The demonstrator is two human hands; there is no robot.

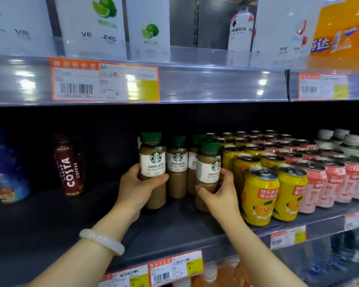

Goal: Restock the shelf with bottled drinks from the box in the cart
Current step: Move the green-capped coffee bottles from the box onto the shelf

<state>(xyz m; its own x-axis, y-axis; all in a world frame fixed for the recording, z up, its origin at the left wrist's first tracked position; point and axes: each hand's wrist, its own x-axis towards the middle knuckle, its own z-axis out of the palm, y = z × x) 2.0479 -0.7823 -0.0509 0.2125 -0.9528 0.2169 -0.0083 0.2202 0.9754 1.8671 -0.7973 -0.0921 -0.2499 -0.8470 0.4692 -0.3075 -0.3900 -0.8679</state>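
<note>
Two green-capped plastic latte bottles stand on the dark grey shelf [50, 220]: the left hand [137, 188] grips the left bottle [153, 168], the right hand [218, 195] grips the right bottle [208, 172], beside yellow orange-drink cans [259, 195].

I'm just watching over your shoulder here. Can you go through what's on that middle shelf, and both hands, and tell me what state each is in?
Left hand: grip round a latte bottle.
Left latte bottle: upright, capped, held.
Right hand: grip round another latte bottle.
Right latte bottle: capped, tilted slightly, held.
Back latte bottles: upright, capped, standing on the shelf.
Costa bottle: upright, standing alone.
Yellow cans: upright, sealed, in rows.
Pink cans: upright, sealed, in rows.
</note>
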